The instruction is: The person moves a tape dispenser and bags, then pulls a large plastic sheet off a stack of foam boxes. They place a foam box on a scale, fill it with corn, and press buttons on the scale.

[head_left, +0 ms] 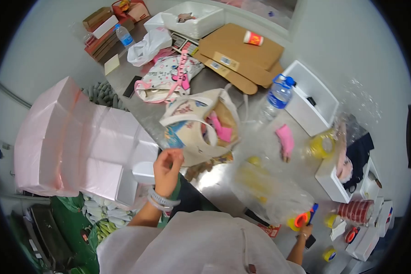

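Note:
My left hand (167,171), with a pale wristband, is raised in front of a cream tote bag (190,116). Its fingers are curled together, and whatever they may hold does not show. Pink items (220,128) stick out of the tote's opening. At the lower right, my right hand (304,231) is closed around a tape dispenser (301,220) with an orange hub and a blue part. Just behind the dispenser lies a crumpled clear plastic bag (278,198) with yellow things showing through. A dark phone-like object (310,241) sits beside my right hand.
Wrapped white foam boxes (50,141) are stacked at left. Across the metal table are a patterned bag (166,77), flattened cardboard (242,50), a water bottle (279,94), a pink object (285,139), an open foam box (308,98) and tape rolls (322,145).

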The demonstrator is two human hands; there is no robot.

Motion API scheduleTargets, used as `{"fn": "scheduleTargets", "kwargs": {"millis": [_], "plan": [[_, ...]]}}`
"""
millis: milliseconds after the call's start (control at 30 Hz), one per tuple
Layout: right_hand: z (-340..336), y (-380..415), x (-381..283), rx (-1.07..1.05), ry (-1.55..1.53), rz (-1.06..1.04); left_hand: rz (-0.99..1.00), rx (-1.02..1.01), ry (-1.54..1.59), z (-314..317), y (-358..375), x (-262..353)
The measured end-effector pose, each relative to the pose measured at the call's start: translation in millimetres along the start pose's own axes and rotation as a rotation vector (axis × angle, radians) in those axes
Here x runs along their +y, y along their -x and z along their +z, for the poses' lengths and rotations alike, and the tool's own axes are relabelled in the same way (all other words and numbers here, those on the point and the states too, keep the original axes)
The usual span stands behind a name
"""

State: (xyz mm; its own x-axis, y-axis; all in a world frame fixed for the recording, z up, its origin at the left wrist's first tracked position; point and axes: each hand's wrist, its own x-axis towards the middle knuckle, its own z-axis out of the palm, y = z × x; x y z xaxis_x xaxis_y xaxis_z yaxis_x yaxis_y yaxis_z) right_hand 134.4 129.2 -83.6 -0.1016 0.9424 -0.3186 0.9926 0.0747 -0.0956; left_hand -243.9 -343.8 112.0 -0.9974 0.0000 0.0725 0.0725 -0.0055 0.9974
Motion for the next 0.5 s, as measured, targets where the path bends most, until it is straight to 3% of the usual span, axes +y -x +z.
{"fn": "scheduleTargets", "kwargs": {"millis": [33, 67, 100, 133, 167, 200, 233, 300, 333, 367, 400, 433, 500], "plan": [[11.5, -26.9, 25.8, 0.071, 0.045, -0.048, 0.063, 0.041, -0.111, -15.6, -27.6, -6.7], [-28.5, 2.4, -7.1, 0.024, -0.220, 0.040, 0.128, 0.075, -0.219, -34.3, -59.7, -17.3], [-1.2, -48.0, 44.4, 0.226, -0.642, 0.006, 0.161, 0.106, -0.423, -56.9, -95.5, -32.1], [-44.9, -38.0, 32.3, 0.249, -0.404, -0.033, 0.192, 0.132, -0.627, -77.7, -132.8, -51.3], [-70.4, -39.9, 39.2, 0.341, -0.230, -0.223, 0.184, 0.112, -0.624, -91.0, -170.5, -73.8], [-120.1, 33.4, -44.6, 0.399, -0.225, -0.110, 0.324, 0.101, -0.920, -103.3, -207.3, -97.4], [-135.9, 80.3, -103.3, 0.696, -0.226, -0.234, 0.490, 0.109, -1.209, -114.6, -249.5, -117.9], [-144.2, 141.7, -193.3, 0.694, -0.532, -0.424, 0.631, -0.035, -1.506, -120.7, -314.4, -154.8], [-132.1, 178.2, -250.0, 0.642, -0.564, -0.522, 0.621, -0.044, -1.504, -128.8, -338.1, -165.7], [-121.5, 218.1, -307.8, 0.587, -0.591, -0.621, 0.789, -0.171, -1.537, -134.9, -361.4, -173.9], [-117.0, 258.3, -360.8, 0.549, -0.380, -0.738, 0.965, -0.293, -1.556, -136.3, -386.2, -177.3], [-113.3, 289.6, -402.2, 0.509, -0.169, -0.844, 0.965, -0.296, -1.546, -133.1, -410.3, -178.0], [-103.8, 318.1, -440.6, 0.377, -0.183, -0.993, 0.200, -0.505, -1.346, -122.8, -455.6, -178.5]]}}
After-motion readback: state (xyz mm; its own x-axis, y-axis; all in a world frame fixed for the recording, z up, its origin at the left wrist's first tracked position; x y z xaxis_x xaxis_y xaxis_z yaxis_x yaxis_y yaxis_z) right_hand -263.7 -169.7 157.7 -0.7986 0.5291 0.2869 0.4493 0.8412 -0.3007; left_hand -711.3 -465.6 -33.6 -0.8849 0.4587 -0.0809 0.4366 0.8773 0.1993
